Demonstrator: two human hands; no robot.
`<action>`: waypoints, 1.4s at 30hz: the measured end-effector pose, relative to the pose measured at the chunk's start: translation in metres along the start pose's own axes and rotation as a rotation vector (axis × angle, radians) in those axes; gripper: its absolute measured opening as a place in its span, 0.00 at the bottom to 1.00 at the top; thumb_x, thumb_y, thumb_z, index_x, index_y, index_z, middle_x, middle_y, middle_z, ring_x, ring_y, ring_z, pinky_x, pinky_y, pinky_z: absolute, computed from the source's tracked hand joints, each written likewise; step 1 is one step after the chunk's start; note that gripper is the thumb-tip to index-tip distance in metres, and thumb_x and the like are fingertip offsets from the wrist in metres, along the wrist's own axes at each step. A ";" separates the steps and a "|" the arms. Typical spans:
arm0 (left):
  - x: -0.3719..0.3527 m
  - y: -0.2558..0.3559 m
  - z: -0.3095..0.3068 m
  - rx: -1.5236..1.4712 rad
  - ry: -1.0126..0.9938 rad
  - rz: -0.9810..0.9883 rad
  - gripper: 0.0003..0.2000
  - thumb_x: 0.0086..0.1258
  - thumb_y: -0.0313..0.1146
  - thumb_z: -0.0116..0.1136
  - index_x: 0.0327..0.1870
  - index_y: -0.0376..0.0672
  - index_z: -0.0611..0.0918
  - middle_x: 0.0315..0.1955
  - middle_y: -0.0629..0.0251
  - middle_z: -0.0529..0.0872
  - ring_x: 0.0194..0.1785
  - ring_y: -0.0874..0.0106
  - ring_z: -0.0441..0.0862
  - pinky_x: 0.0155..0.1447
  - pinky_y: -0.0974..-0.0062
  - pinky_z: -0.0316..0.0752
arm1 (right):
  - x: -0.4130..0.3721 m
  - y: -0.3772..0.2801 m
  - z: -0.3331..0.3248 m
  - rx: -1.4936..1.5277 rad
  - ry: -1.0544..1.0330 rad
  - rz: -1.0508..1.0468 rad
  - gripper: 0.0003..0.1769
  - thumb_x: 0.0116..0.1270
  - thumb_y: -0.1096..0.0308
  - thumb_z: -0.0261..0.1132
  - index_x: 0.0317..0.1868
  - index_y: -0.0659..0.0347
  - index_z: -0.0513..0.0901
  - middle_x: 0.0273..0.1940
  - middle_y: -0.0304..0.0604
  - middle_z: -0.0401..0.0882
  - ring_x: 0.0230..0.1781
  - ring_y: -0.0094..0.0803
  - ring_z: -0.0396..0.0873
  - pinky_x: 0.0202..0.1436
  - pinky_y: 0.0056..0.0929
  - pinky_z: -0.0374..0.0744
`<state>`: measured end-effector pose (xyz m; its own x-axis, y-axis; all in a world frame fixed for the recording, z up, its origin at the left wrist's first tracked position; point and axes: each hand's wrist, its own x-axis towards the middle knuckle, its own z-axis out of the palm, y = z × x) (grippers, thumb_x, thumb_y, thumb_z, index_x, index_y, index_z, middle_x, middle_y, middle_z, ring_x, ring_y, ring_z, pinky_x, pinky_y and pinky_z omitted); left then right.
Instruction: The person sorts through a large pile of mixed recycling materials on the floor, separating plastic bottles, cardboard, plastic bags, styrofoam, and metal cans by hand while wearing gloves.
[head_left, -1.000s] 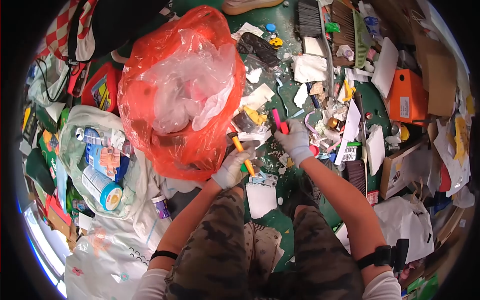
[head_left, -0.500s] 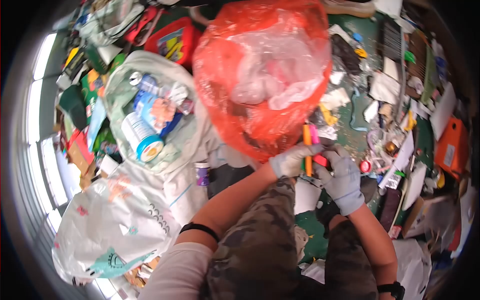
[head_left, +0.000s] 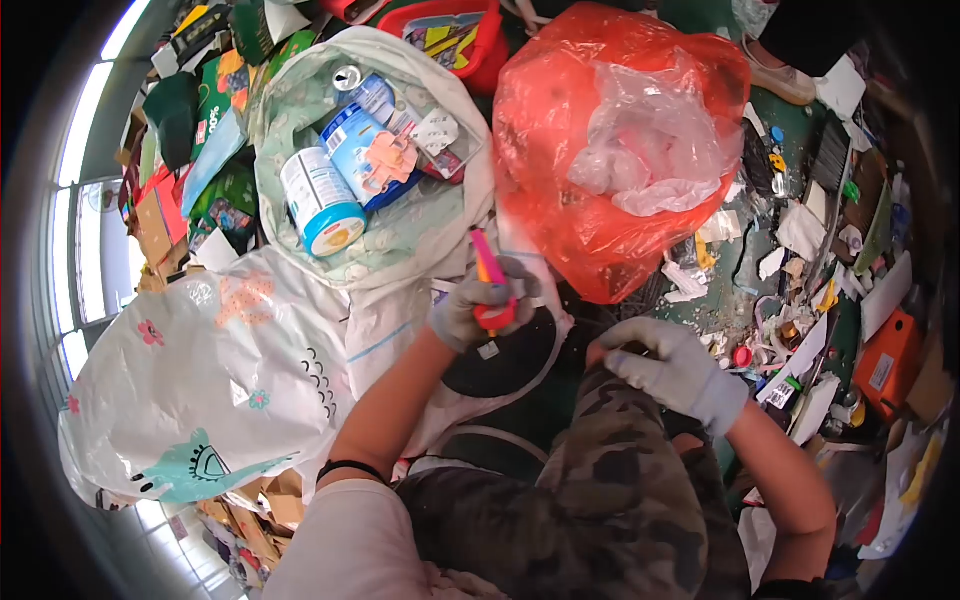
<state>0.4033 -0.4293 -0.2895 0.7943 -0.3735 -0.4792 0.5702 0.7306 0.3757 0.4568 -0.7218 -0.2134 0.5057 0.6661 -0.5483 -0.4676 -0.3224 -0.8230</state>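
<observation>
Gloved in grey-white, my left hand (head_left: 487, 305) is closed around several pink and orange pen-like pieces (head_left: 490, 268), held over a black round area in front of the white sacks. My right hand (head_left: 662, 368), also gloved, rests by the knee of my camouflage trousers (head_left: 625, 455), its fingers bent; I cannot make out anything in it. Beyond my left hand stands an open whitish bag (head_left: 375, 245) holding a white can with a blue rim (head_left: 322, 203), a blue packet (head_left: 368, 155) and a drink can. The red plastic bag (head_left: 560, 190) with clear film inside is ahead, between both hands.
A white printed bag (head_left: 290, 370) lies at the left. Cardboard and packaging are heaped behind it. A red basket (head_left: 485, 50) sits at the top. Scraps cover the green floor at the right, beside an orange box (head_left: 887, 365). Another person's shoe (head_left: 780, 78) shows at the upper right.
My left hand has moved left with the pink and orange pieces, away from my right hand. My right hand has come down to my knee. The view has shifted, so the bags appear further right and higher.
</observation>
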 end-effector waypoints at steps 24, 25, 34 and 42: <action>-0.153 0.029 -0.096 1.846 1.311 0.062 0.36 0.57 0.46 0.68 0.65 0.40 0.69 0.58 0.45 0.73 0.59 0.54 0.73 0.63 0.66 0.67 | 0.129 0.054 0.046 -0.063 0.315 0.292 0.19 0.65 0.54 0.63 0.27 0.62 0.79 0.24 0.32 0.76 0.23 0.19 0.70 0.29 0.21 0.71; -0.161 0.022 -0.130 1.588 1.351 -0.034 0.35 0.58 0.46 0.67 0.65 0.39 0.70 0.57 0.47 0.75 0.59 0.56 0.73 0.63 0.67 0.67 | 0.128 0.054 0.049 0.157 0.202 0.245 0.19 0.66 0.54 0.63 0.27 0.63 0.80 0.24 0.32 0.76 0.24 0.17 0.70 0.29 0.19 0.70; -0.201 0.083 -0.016 0.974 0.999 0.281 0.16 0.70 0.35 0.57 0.52 0.33 0.78 0.39 0.61 0.83 0.45 0.75 0.80 0.51 0.77 0.74 | 0.089 -0.046 0.058 0.061 0.133 -0.001 0.15 0.66 0.60 0.64 0.24 0.61 0.79 0.17 0.34 0.72 0.17 0.20 0.68 0.22 0.23 0.66; -0.233 0.140 0.013 1.281 1.502 0.797 0.12 0.73 0.32 0.47 0.50 0.37 0.78 0.45 0.60 0.80 0.49 0.73 0.76 0.53 0.74 0.72 | 0.041 -0.081 0.061 -0.564 0.147 -0.375 0.13 0.62 0.56 0.61 0.32 0.57 0.83 0.26 0.49 0.79 0.29 0.49 0.80 0.33 0.41 0.77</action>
<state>0.3003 -0.2479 -0.1145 0.5174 0.8425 0.1501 0.5874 -0.4771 0.6537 0.4709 -0.6270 -0.1607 0.6714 0.7154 -0.1932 0.1862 -0.4153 -0.8904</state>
